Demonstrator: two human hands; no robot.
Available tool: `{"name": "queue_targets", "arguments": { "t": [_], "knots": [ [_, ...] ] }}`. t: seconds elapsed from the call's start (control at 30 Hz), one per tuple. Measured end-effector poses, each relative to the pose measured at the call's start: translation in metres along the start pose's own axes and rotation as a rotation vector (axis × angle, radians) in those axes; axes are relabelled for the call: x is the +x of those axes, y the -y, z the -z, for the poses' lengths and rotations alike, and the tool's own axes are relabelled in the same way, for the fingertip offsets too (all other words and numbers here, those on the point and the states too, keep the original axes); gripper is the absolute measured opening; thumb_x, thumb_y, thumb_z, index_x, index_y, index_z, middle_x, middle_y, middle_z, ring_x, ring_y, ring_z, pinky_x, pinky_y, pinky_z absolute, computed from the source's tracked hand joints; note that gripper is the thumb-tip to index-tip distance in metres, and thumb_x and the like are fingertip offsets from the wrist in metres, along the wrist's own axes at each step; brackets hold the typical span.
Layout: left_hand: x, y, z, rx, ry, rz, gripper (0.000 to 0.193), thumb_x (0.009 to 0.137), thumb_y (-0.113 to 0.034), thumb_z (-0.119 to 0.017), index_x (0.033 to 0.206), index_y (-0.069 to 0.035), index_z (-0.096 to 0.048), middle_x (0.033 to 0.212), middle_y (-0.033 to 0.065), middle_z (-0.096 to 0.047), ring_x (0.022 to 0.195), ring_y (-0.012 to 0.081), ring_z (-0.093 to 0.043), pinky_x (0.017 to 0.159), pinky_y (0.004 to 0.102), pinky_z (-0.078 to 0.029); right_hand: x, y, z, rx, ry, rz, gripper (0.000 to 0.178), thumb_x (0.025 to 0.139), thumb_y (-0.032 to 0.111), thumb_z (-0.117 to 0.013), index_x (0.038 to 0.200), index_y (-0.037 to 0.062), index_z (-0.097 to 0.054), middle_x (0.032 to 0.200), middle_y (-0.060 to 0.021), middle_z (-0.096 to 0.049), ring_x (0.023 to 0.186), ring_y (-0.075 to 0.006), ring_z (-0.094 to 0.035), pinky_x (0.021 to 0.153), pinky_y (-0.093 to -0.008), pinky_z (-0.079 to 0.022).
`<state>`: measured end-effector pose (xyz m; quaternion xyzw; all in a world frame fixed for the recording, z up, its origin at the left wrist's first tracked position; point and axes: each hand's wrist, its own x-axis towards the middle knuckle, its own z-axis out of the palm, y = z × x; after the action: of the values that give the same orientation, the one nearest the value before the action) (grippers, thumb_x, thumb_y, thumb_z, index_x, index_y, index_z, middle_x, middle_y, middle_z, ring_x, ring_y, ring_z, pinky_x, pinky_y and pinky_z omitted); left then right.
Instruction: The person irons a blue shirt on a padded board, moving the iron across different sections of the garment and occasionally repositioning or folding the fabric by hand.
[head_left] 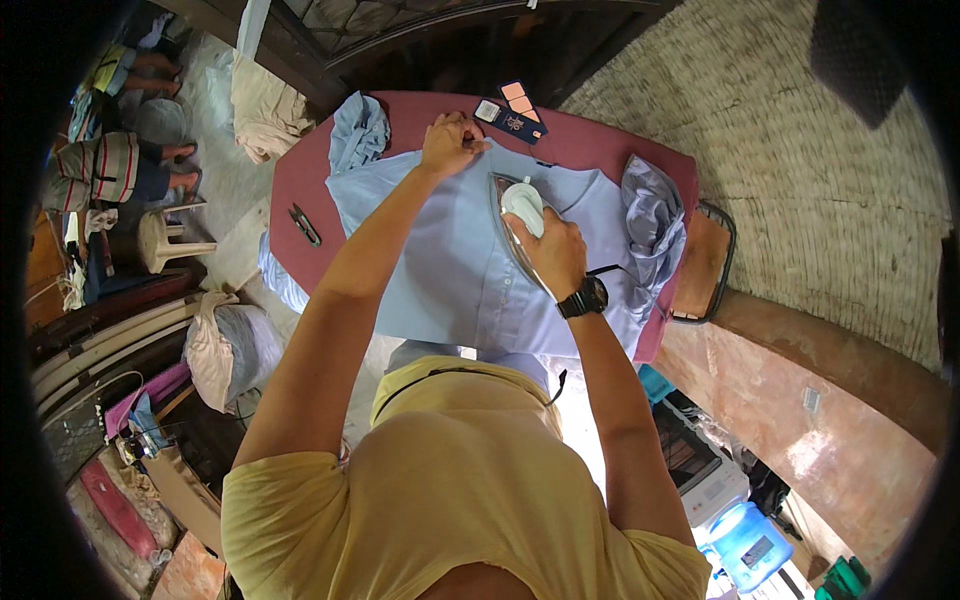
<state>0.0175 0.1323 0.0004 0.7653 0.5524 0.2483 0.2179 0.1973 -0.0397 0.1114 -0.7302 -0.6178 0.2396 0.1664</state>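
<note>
At the far left, on the floor beside another person's legs, stands a grey, round vessel like a basin (160, 122); its contents cannot be made out. Nearer the desk, a clear plastic bag (250, 340) bulges with what looks like greyish cloth, and a beige cloth (208, 345) lies against it.

On the maroon-covered desk (290, 180), a small pair of dark snips (305, 226) lies near the left edge. A blue shirt (430, 270) is spread across the middle, reaching the near edge, with one sleeve (358, 135) bunched at the far left corner. The left hand (452, 145) rests on the shirt's upper border, near the far edge, its fingers bent; whether its grip pinches the fabric, I cannot tell. Just to its right, a dark blue card (521, 124) with peach panels lies by the far edge.

Right of the desk's middle, the right hand (556, 250) has its grip closed around the handle of a white iron (523, 205), which sits on the shirt beside the row of buttons. The other sleeve (653, 212) is heaped along the right edge.

Below the desk's near right corner is a white, box-shaped appliance (716, 490), its inside hidden. Farther right stands a translucent blue water jug (745, 540); how full it is does not show.
</note>
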Motion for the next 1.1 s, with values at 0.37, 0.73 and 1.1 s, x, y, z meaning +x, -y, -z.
{"name": "queue_targets", "arguments": {
  "t": [0.37,0.73,1.1],
  "knots": [
    [0.018,0.050,0.017,-0.319,0.127,0.073,0.015,0.080,-0.020,-0.075,0.085,-0.007,-0.070,0.087,0.0081,-0.070,0.083,0.0235,-0.068,0.075,0.0340,-0.053,0.050,0.032,-0.015,0.003,-0.017,0.003,0.064,0.088,0.059,-0.060,0.094,-0.0041,-0.064,0.087,-0.0283,-0.068,0.083,-0.0452,-0.067,0.073,-0.0515,-0.054],
    [-0.025,0.077,0.086,0.117,0.366,0.149,0.037,0.070,-0.033,-0.083,0.090,-0.006,-0.067,0.094,0.0147,-0.069,0.094,0.0328,-0.066,0.081,0.0400,-0.051,0.052,0.039,-0.004,-0.103,0.092,0.106,0.061,0.086,0.060,-0.061,0.096,-0.0001,-0.066,0.093,-0.0257,-0.068,0.087,-0.0434,-0.066,0.078,-0.0524,-0.052],
    [-0.033,0.100,0.086,-0.170,0.237,0.243,0.030,0.068,-0.019,-0.086,0.080,-0.001,-0.065,0.076,0.0141,-0.067,0.071,0.0271,-0.065,0.065,0.0369,-0.048,0.072,0.053,-0.015,-0.173,0.150,0.254,0.062,0.083,0.061,-0.063,0.094,0.0010,-0.069,0.084,-0.0252,-0.069,0.081,-0.0426,-0.067,0.073,-0.0519,-0.053]
  ]
}}
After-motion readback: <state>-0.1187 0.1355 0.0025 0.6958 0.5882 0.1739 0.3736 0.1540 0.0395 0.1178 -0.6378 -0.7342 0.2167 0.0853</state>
